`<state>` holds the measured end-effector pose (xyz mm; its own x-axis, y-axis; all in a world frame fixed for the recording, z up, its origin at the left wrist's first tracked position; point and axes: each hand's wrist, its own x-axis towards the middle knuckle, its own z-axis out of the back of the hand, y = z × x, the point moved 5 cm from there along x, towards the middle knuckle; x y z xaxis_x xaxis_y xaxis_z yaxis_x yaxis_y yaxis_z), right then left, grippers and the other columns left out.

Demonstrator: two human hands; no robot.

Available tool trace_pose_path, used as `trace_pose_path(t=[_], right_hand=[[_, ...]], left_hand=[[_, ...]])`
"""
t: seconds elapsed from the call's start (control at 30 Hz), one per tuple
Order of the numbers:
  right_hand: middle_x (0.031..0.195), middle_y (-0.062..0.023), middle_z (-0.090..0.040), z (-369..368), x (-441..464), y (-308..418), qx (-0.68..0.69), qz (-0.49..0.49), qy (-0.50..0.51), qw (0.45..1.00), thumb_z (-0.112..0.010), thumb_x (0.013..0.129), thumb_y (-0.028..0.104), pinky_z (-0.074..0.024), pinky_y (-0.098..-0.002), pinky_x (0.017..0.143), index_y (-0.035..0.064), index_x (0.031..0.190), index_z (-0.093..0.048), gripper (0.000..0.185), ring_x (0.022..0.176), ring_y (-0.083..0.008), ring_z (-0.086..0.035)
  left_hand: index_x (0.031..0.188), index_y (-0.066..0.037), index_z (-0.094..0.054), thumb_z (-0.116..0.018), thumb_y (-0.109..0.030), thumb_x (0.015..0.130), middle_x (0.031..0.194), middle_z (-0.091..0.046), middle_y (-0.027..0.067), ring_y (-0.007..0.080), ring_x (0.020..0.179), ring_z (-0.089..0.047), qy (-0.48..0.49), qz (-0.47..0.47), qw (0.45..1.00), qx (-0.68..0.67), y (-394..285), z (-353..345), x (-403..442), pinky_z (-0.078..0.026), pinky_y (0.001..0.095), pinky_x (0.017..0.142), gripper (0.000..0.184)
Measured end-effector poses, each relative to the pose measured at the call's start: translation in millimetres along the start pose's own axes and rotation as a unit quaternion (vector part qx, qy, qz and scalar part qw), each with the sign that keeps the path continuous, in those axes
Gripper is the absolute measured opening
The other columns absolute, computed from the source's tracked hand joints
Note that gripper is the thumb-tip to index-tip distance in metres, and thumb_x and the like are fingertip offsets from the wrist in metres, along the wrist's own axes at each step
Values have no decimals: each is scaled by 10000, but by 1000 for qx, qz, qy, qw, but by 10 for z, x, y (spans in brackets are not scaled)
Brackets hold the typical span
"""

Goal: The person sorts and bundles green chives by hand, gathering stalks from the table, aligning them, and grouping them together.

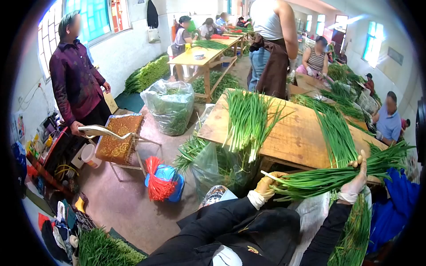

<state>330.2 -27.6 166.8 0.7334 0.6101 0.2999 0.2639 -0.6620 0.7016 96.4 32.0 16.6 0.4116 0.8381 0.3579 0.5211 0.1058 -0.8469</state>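
Note:
A long bunch of green stalks [310, 182] lies sideways across my lap at the near edge of the wooden table [288, 137]. My left hand [265, 186], in a yellowish glove, is closed round the pale root ends. My right hand [356, 177] is under and behind the leafy part, thumb and fingers pointing up and curled round the bunch. On the table, one pile of green stalks [248, 119] lies with its white ends toward me, and another pile [337, 137] lies farther right, close to my right hand.
Plastic bags of greens [213, 168] stand below the table's left side. A blue stool [171, 181] with red ties is on the floor, near a chair [117, 139] held by a standing person [77, 80]. Another person [270, 48] stands behind the table. Blue cloth [395, 208] is at right.

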Motion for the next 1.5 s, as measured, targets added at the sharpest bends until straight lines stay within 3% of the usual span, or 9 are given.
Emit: trace_pose_path(t=[0.13, 0.2, 0.23, 0.5, 0.6, 0.73, 0.9, 1.1, 1.5], right_hand=[[757, 25, -463, -79, -56, 10, -22, 19, -20, 999, -458, 864, 163, -390, -204, 621, -14, 1074, -521, 282, 631, -64, -397], [758, 23, -460, -66, -66, 34, -22, 21, -36, 999, -463, 861, 162, -390, -208, 623, -13, 1065, -529, 277, 635, -68, -401], [748, 23, -449, -69, -61, 67, -18, 27, -22, 999, -469, 857, 165, -390, -212, 623, -9, 1055, -537, 272, 641, -73, -405], [658, 26, -406, 75, 317, 763, 14, 69, 16, 997, -448, 863, 187, -408, -218, 640, 9, 972, -560, 237, 638, -84, -426], [643, 13, -449, 228, 614, 835, 78, 63, 90, 991, -415, 878, 165, -431, -234, 643, 10, 992, -552, 236, 634, -108, -453], [609, 5, -487, 360, 632, 633, 64, 14, 19, 998, -539, 808, 161, -447, -249, 630, 57, 738, -553, 127, 623, -125, -485], [592, 2, -475, 489, 567, 346, 66, 3, -87, 994, -463, 854, 167, -449, -242, 607, 32, 844, -583, 181, 575, -124, -467], [595, 1, -457, 305, 430, 295, 59, -20, -72, 996, -469, 856, 175, -443, -234, 606, 21, 861, -578, 189, 558, -110, -438], [727, 19, -499, 54, 262, 200, 21, -8, -8, 1000, -500, 840, 170, -439, -228, 574, 9, 995, -562, 232, 578, -72, -435]], left_hand=[[995, -26, -551, -479, -42, 759, 797, -591, 126, 237, 734, -583, 5, -69, 971, 229, 131, 128, 72, -465, 285, 655, 247], [979, -59, -562, -493, -75, 753, 812, -596, 135, 264, 727, -588, 10, -120, 814, 568, -109, 52, -16, -468, 305, 625, 237], [905, -77, -577, -501, -88, 747, 820, -594, 140, 282, 750, -582, -38, -7, 932, 361, 331, 288, -42, -462, 336, 622, 175], [792, -18, -587, -667, -185, 622, 755, -601, 164, 289, 741, -592, -17, 248, 777, 579, 1176, 1336, -669, -462, 356, 617, 251], [1262, -64, -304, -724, -422, 561, 1175, -434, 230, 371, 1069, -435, 131, 306, 712, 618, 536, 619, -450, -374, 373, 878, 892], [1319, -33, -75, -712, -522, 541, 1334, -195, 199, 296, 1220, -252, 130, 139, 980, 63, 719, 120, -32, -239, 392, 985, 1118], [1145, 0, -442, -591, -418, 746, 1145, -487, 154, 240, 1063, -474, 148, 210, 938, -232, -43, -406, 170, -367, 387, 905, 597], [1184, 17, -385, -540, -475, 761, 1206, -437, 146, 232, 1119, -416, 219, 268, 840, -417, -258, -443, 57, -335, 361, 929, 667], [876, -5, -533, -570, -365, 782, 777, -577, 49, 102, 518, -505, 146, 220, 963, -53, -160, -101, -1, -427, 176, 511, 374]])
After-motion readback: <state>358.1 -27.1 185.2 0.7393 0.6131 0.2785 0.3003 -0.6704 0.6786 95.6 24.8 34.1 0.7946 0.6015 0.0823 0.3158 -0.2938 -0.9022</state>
